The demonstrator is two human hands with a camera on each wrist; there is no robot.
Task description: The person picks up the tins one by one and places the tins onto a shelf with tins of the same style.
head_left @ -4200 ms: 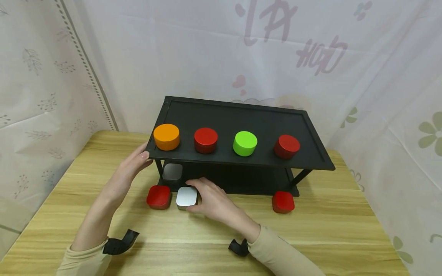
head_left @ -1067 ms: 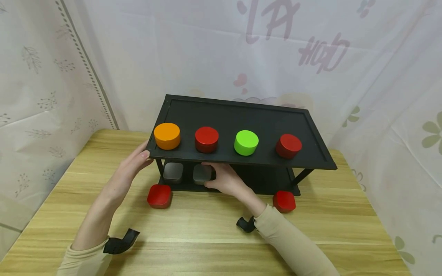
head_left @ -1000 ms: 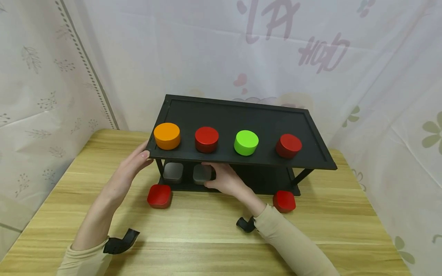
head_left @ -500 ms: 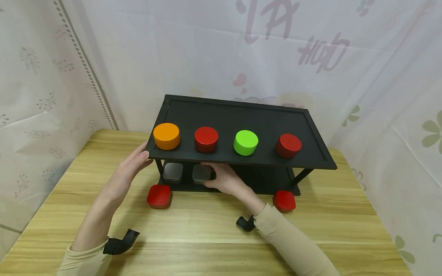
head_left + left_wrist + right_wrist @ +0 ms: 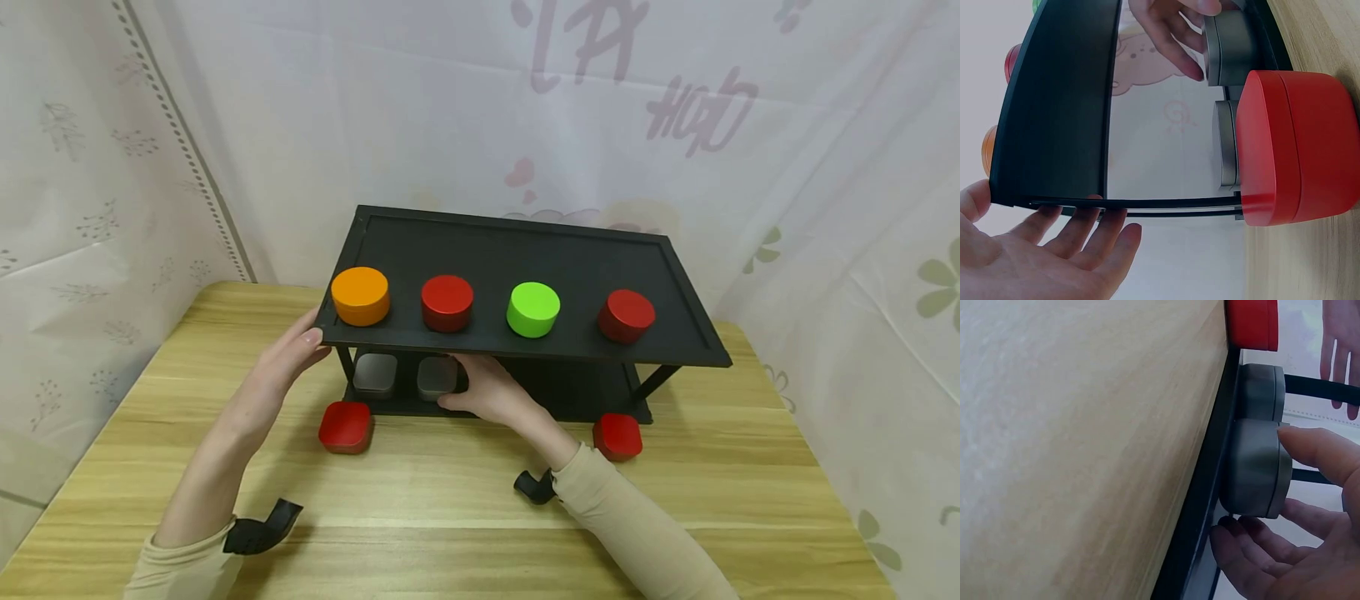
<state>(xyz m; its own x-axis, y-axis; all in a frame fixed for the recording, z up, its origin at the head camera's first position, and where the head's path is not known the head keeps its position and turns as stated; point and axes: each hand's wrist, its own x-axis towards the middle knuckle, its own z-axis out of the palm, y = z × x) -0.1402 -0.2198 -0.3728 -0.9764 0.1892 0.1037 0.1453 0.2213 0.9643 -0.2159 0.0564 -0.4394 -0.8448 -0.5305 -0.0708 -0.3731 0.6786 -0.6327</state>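
Observation:
A black two-tier shelf (image 5: 517, 258) stands on the table, and my left hand (image 5: 281, 358) holds its top board at the left front corner. In the left wrist view, the thumb lies at that corner and the fingers spread along the board's end. My right hand (image 5: 491, 392) reaches under the top board and holds a grey square tin (image 5: 1257, 465) between thumb and fingers on the lower tier. To the left of it on the same tier sits a second grey tin (image 5: 376, 375). The top board partly hides the right fingers in the head view.
Along the top board's front stand an orange round tin (image 5: 361, 297), a red one (image 5: 447, 303), a green one (image 5: 533, 310) and another red one (image 5: 626, 317). Red square tins lie on the table before the shelf, one left (image 5: 346, 427), one right (image 5: 617, 437).
Since the oldest frame, my right hand has moved the grey tin from the table up onto the lower tier. Over the last second both hands have stayed almost still.

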